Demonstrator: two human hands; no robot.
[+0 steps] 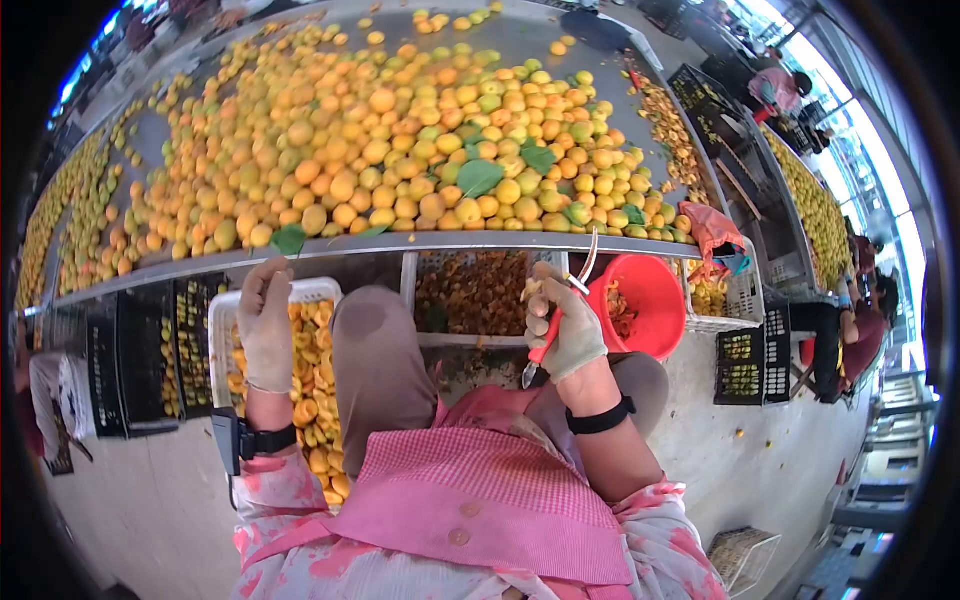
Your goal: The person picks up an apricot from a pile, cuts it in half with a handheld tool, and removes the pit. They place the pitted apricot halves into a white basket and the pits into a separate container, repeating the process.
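My left hand (265,330), in a pale glove, is raised over a white crate (217,345) of halved orange fruit (315,400). Its fingers are loosely bent, with nothing visible between them, just below the table edge. My right hand (573,325), also gloved, is closed round a red-handled tool (541,350) with curved metal tips pointing up. A small yellowish piece (535,287) shows at its fingers; whether they grip it is unclear. The right hand is left of a red bucket (660,300) with some pieces inside.
A metal table (430,241) carries a heap of whole orange and yellow fruit (350,150) and green leaves. A crate of brown scraps (470,290) stands below. Black crates (145,350) are at left; a red cloth (708,235) hangs at right. Other people (778,88) are farther off.
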